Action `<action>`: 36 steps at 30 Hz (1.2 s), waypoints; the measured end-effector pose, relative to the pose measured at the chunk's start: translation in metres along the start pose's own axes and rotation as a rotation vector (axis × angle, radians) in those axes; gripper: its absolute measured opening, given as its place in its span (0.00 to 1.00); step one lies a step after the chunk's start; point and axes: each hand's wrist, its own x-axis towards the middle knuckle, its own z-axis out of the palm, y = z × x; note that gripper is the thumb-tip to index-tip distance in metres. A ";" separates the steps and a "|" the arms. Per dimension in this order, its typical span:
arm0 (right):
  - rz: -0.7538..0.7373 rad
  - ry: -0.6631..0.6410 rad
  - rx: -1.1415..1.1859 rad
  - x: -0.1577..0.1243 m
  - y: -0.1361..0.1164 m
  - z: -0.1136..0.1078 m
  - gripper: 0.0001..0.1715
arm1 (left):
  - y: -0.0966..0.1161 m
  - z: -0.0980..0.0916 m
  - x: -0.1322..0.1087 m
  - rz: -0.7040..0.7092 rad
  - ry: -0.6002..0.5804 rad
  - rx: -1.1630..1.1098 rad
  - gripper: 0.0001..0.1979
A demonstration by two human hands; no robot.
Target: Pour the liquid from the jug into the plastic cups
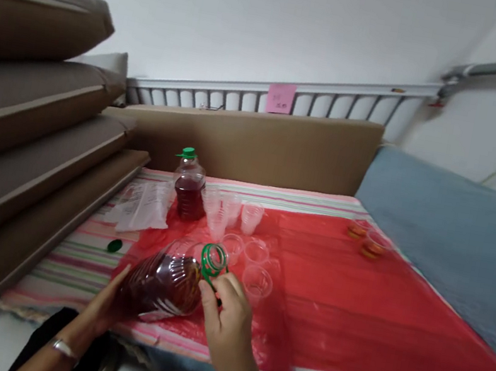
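A large clear plastic bottle (158,282) of dark red liquid is tilted nearly on its side, its uncapped mouth toward the right. My left hand (104,307) holds it at the base, the fingers partly hidden behind it. At the neck, my right hand (227,316) is closed on the green handle (209,265). Clear plastic cups stand just beyond the mouth, among them a near cup (257,282) and a farther cup (256,252). They look to have no liquid in them. A green cap (114,246) lies on the striped cloth to the left.
Behind the cups stand a second bottle (189,194), green-capped, and stacked cups (251,217). A plastic bag (146,209) lies left of them. Two cups holding amber liquid (374,246) sit far right on the red sheet (346,305). Stacked cushions (27,102) rise at the left.
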 end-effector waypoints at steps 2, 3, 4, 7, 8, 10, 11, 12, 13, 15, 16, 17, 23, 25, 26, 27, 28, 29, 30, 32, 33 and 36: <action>0.030 -0.003 0.037 0.000 0.002 -0.001 0.18 | 0.000 0.004 -0.002 -0.019 0.097 -0.016 0.29; 0.045 -0.001 0.059 -0.001 0.002 -0.001 0.18 | -0.001 0.006 -0.003 -0.003 0.141 -0.006 0.30; 0.054 0.006 0.082 -0.001 0.001 -0.002 0.19 | -0.001 0.008 -0.005 0.026 0.168 0.007 0.31; 0.043 0.041 0.141 -0.001 -0.003 -0.005 0.17 | 0.001 0.014 -0.012 0.140 0.178 0.058 0.30; 0.031 0.054 0.153 -0.001 -0.005 -0.007 0.17 | 0.003 0.016 -0.016 0.164 0.168 0.088 0.29; 0.020 0.082 0.169 -0.001 -0.009 -0.012 0.16 | 0.007 0.018 -0.024 0.181 0.163 0.158 0.29; 0.021 0.092 0.180 -0.001 -0.011 -0.014 0.16 | 0.010 0.019 -0.029 0.183 0.166 0.192 0.30; 0.025 0.100 0.194 -0.001 -0.012 -0.015 0.17 | 0.014 0.019 -0.034 0.182 0.170 0.218 0.31; 0.033 0.105 0.212 -0.001 -0.012 -0.017 0.17 | 0.017 0.019 -0.039 0.177 0.179 0.231 0.33; 0.065 0.103 0.254 -0.003 -0.012 -0.018 0.18 | 0.024 0.018 -0.047 0.162 0.207 0.220 0.36; 0.084 0.094 0.276 -0.004 -0.012 -0.019 0.18 | 0.028 0.017 -0.050 0.156 0.216 0.207 0.37; 0.107 0.081 0.296 -0.005 -0.011 -0.019 0.19 | 0.031 0.016 -0.052 0.151 0.225 0.193 0.38; 0.192 0.041 0.370 -0.015 -0.004 -0.012 0.20 | 0.037 0.010 -0.057 0.137 0.303 0.182 0.34; 0.210 0.066 0.376 -0.019 -0.002 -0.008 0.20 | 0.035 0.008 -0.058 0.141 0.305 0.164 0.32; 0.220 0.080 0.379 -0.020 0.000 -0.006 0.20 | 0.034 0.008 -0.058 0.145 0.298 0.160 0.32; 0.230 0.094 0.383 -0.020 0.002 -0.004 0.20 | 0.033 0.008 -0.059 0.149 0.289 0.163 0.31; 0.244 0.108 0.388 -0.021 0.004 -0.002 0.21 | 0.033 0.008 -0.059 0.150 0.287 0.175 0.32; 0.261 0.119 0.392 -0.021 0.006 -0.001 0.21 | 0.032 0.009 -0.060 0.151 0.292 0.193 0.32; 0.278 0.128 0.398 -0.021 0.008 0.000 0.22 | 0.032 0.010 -0.060 0.157 0.297 0.207 0.32; 0.310 0.145 0.419 -0.021 0.011 0.002 0.23 | 0.033 0.013 -0.060 0.180 0.307 0.216 0.31; 0.327 0.151 0.436 -0.021 0.013 0.003 0.23 | 0.034 0.015 -0.059 0.188 0.329 0.217 0.29; 0.378 0.168 0.486 -0.022 0.018 0.004 0.24 | 0.038 0.020 -0.058 0.201 0.454 0.207 0.26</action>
